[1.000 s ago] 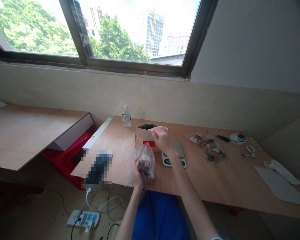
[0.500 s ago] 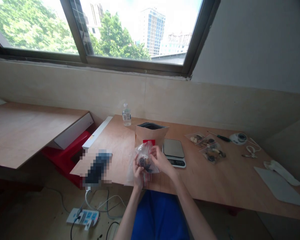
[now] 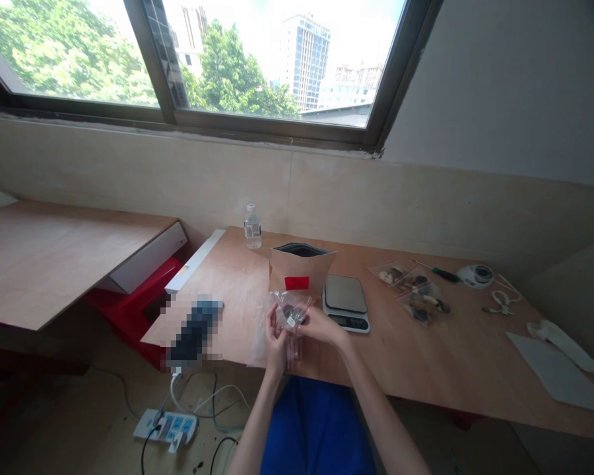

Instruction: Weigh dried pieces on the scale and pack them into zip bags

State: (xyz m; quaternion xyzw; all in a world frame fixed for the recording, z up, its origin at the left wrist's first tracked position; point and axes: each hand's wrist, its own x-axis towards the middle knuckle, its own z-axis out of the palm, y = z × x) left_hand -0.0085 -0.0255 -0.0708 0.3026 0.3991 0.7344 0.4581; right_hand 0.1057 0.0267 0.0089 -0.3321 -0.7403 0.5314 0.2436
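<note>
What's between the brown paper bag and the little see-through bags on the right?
The white scale sits between the brown paper bag and those see-through bags, as the head view shows.

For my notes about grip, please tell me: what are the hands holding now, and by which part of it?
A clear zip bag: the left hand holds its left side, the right hand its right side.

Head camera: looks forward and down from head height
Worktop (image 3: 400,359): fairly near, seen from above
Window (image 3: 277,127): farther off, its distance hard to judge
</note>
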